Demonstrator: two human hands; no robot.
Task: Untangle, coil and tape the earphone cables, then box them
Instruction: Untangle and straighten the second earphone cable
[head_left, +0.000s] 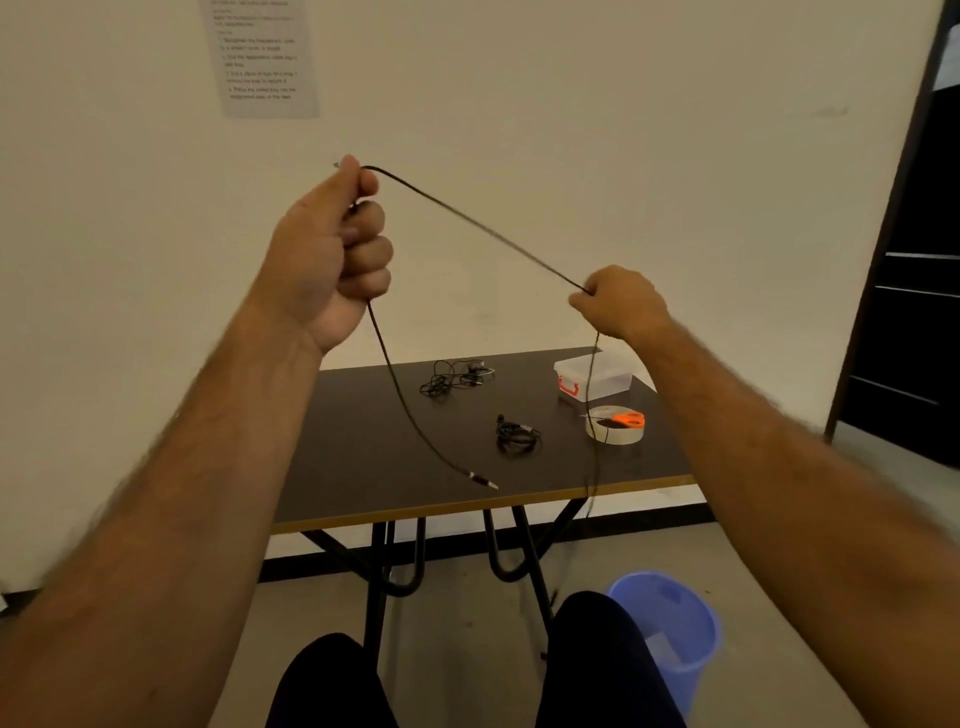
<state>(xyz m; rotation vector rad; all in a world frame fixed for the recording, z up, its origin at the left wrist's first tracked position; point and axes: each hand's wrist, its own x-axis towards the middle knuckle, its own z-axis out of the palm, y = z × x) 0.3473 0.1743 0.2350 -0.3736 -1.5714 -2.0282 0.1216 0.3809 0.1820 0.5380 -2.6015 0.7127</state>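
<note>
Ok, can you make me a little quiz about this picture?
1. True or false: the scissors lie on top of the tape roll.
2. What do the left hand and right hand hold between them?
3. How many other earphone bundles lie on the table? A one, B two, C four.

Key: 1 true. 2 the black cable. 3 B.

Dim warm indoor light, even, soft shadows. Wide-angle bending at edges. Printed white paper sheet on wall (265, 57) unreadable, blurred. Thin black earphone cable (483, 226) motion-smeared. Forearms soft near frame bottom.
</note>
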